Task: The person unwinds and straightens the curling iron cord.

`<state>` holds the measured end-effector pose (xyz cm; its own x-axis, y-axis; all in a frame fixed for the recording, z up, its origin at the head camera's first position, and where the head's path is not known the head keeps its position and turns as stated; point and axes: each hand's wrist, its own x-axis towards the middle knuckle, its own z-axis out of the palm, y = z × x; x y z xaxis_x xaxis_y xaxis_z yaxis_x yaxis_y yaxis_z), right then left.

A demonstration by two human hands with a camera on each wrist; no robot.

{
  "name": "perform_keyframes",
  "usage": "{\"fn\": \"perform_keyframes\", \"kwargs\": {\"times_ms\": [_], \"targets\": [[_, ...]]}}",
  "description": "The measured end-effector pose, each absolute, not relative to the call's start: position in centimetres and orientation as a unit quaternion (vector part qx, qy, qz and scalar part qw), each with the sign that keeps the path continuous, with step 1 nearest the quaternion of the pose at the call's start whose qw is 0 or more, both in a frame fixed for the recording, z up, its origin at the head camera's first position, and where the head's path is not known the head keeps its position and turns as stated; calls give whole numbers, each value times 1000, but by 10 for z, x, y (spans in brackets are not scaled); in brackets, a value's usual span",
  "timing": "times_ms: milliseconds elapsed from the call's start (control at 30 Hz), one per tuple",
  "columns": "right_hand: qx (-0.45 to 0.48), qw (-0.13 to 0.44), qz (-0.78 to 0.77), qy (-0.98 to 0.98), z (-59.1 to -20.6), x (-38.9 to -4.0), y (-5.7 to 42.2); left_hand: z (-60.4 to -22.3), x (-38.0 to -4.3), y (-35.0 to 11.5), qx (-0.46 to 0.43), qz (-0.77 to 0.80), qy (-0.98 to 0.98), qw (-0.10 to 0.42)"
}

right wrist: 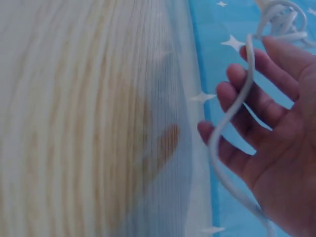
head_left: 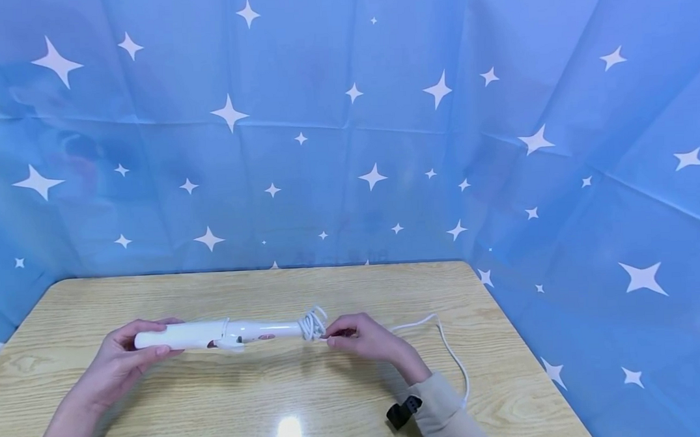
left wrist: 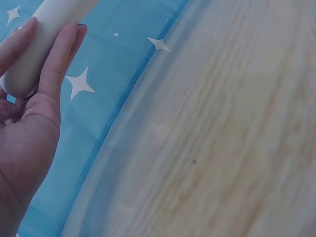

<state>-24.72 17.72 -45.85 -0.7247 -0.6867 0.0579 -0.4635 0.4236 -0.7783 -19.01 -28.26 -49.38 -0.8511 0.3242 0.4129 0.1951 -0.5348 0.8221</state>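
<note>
A white curling iron (head_left: 267, 329) is held level above the table, its thick barrel end to the left and its slimmer handle to the right. My left hand (head_left: 118, 362) grips the barrel end between thumb and fingers; the left wrist view shows the rounded white end (left wrist: 47, 44) against the palm. Loops of white cord (head_left: 311, 324) are wound at the handle's tail. There my right hand (head_left: 369, 338) pinches the cord with thumb and forefinger. In the right wrist view, the loose cord (right wrist: 229, 116) runs down across the other fingers, which are spread.
The wood-grain table (head_left: 247, 405) has its far edge against a blue curtain (head_left: 300, 155) with white stars. More curtain hangs at the right side. Loose cord (head_left: 449, 351) trails over the table right of my hand. A black device (head_left: 404, 412) sits at the right cuff.
</note>
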Motion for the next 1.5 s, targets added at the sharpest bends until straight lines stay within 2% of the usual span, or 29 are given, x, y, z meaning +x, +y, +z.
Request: {"fn": "perform_keyframes", "kwargs": {"times_ms": [233,633,900,1067,1267,1500], "targets": [[-305,102,-438,839,-462,-247,193,-496,-190,-283,274,834,477,38],[-233,-30,-489,840,-457,-249,227,-494,-190,-285,271,835,477,40],[-232,-57,-509,827,-424,-238,226,-493,-191,-283,252,840,478,37],[-228,-79,-526,816,-437,-251,235,-493,-191,-284,245,842,479,39],[-213,-85,-555,800,-449,-259,244,-493,-191,-286,247,843,476,35],[-224,-13,-540,811,-451,-256,245,-491,-192,-287,252,846,468,34]]}}
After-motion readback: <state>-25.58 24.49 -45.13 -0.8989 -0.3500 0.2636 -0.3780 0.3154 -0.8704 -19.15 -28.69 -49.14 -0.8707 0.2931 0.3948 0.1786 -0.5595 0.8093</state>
